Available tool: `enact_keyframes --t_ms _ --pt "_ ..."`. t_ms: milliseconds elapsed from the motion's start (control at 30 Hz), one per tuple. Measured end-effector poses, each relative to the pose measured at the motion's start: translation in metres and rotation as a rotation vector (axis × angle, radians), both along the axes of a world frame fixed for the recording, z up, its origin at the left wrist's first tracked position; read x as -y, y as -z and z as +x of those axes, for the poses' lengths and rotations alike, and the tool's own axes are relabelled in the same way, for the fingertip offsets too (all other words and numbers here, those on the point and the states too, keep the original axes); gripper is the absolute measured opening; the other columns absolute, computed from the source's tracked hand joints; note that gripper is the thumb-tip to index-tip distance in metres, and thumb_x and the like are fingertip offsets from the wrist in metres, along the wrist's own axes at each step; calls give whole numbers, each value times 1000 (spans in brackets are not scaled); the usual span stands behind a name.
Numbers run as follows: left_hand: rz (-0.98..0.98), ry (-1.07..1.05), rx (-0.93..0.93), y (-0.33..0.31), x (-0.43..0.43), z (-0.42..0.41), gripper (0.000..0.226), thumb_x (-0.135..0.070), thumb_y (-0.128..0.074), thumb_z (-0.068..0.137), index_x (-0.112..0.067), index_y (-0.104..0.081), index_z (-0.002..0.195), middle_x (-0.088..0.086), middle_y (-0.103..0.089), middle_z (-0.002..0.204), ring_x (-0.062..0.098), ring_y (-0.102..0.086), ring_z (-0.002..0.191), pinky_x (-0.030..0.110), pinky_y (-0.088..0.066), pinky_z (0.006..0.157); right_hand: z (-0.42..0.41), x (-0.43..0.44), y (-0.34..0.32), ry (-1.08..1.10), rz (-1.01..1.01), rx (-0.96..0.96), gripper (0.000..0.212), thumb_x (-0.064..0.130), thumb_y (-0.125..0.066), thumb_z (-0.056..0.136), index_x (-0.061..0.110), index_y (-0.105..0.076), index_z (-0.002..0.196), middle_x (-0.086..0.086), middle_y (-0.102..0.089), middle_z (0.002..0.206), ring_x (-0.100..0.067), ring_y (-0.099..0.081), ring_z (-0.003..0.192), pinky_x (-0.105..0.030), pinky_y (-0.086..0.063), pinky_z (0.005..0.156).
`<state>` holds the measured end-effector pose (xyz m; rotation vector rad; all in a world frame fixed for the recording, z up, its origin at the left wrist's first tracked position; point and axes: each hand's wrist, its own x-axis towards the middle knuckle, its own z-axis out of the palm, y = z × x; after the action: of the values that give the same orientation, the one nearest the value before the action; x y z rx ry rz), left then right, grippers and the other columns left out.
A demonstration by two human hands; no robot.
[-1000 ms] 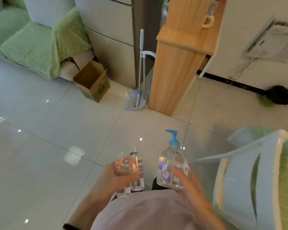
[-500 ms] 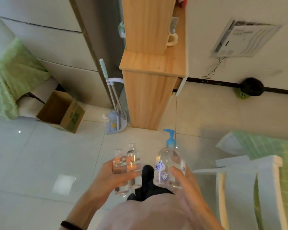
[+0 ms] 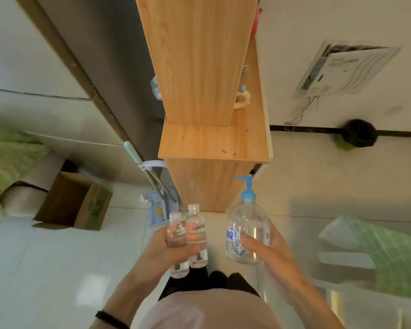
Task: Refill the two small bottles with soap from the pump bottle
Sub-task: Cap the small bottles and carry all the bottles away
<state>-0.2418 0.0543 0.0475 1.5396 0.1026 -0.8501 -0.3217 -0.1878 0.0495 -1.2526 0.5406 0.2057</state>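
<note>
The left hand (image 3: 159, 250) hid the middles of the two small bottles (image 3: 195, 222); the pump bottle (image 3: 247, 222) label was blurred

The pump bottle (image 3: 245, 218) and small bottles (image 3: 195, 225) are showing clear, glossy plastic. The floor (image 3: 45, 257) is gleaming, and the cabinet (image 3: 199, 67) is showing matt wood.

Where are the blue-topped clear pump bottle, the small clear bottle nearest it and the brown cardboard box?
blue-topped clear pump bottle (image 3: 247, 224): head view, upper body.
small clear bottle nearest it (image 3: 195, 222): head view, shoulder.
brown cardboard box (image 3: 93, 207): head view, printed side.
</note>
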Motion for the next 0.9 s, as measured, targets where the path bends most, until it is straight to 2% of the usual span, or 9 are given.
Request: enact_keyframes --t_ms 133,200,300,400,467,567,700,767,900 --pt "-58 68 60 0 9 73 40 -21 -88 77 -11 -79 115 14 -79 114 32 -75 113 38 -60 97 54 8 -3 39 -66 -10 61 40 -87 65 48 -68 122 9 -77 117 -10 -73 108 -20 -59 76" --pt "-70 86 101 1 18 110 40 -18 -87 76 -7 -77 113 13 -80 109 28 -76 106 37 -60 91 81 14 -5 46 -135 -18 57 41 -86 64 46 -70 118 7 -77 116 -12 -73 109 -25 -57 84" --pt "-41 74 157 4 37 159 39 -1 -84 75 4 -73 112 16 -77 102 26 -75 102 44 -59 96 118 28 -6 39 -202 13 62 34 -88 61 43 -68 119 7 -75 119 -12 -71 113 -36 -56 94" --pt "16 40 226 9 58 198 40 3 -89 72 2 -76 109 16 -80 103 22 -77 98 43 -64 92 155 45 -7 -10 -269 70 66 14 -89 64 25 -63 123 10 -75 113 -9 -73 103 -27 -59 80" --pt "85 -23 269 11 70 219 48 -4 -95 65 8 -73 106 19 -79 97 24 -76 90 51 -60 92 179 55 -2 -73 -284 125 62 -12 -82 72 3 -52 124 10 -75 100 -8 -74 88 -19 -57 67" --pt "131 -61 311 16 83 241 59 -29 -94 51 -1 -75 100 22 -76 89 28 -75 84 47 -62 85 207 64 3 -74 -343 181 67 -24 -80 70 5 -50 122 16 -74 98 -3 -72 90 -16 -56 68" --pt "100 -14 367 26 90 261 44 -10 -96 68 -24 -76 105 1 -79 90 13 -75 86 33 -63 77 234 71 15 -69 -435 210 77 -20 -84 66 7 -48 129 26 -71 98 6 -71 89 -14 -56 65" --pt "109 -39 383 34 93 268 49 -2 -95 70 -26 -75 107 -8 -79 92 7 -74 88 23 -62 75 244 74 20 -70 -489 203 83 -7 -91 65 20 -49 130 28 -66 108 6 -69 97 -16 -58 69" --pt "169 -28 409 47 102 272 52 -4 -97 68 -33 -74 104 -14 -77 93 -7 -71 87 10 -55 78 255 77 25 -131 -658 155 92 30 -96 57 40 -44 133 23 -61 118 -2 -63 112 -41 -58 94"
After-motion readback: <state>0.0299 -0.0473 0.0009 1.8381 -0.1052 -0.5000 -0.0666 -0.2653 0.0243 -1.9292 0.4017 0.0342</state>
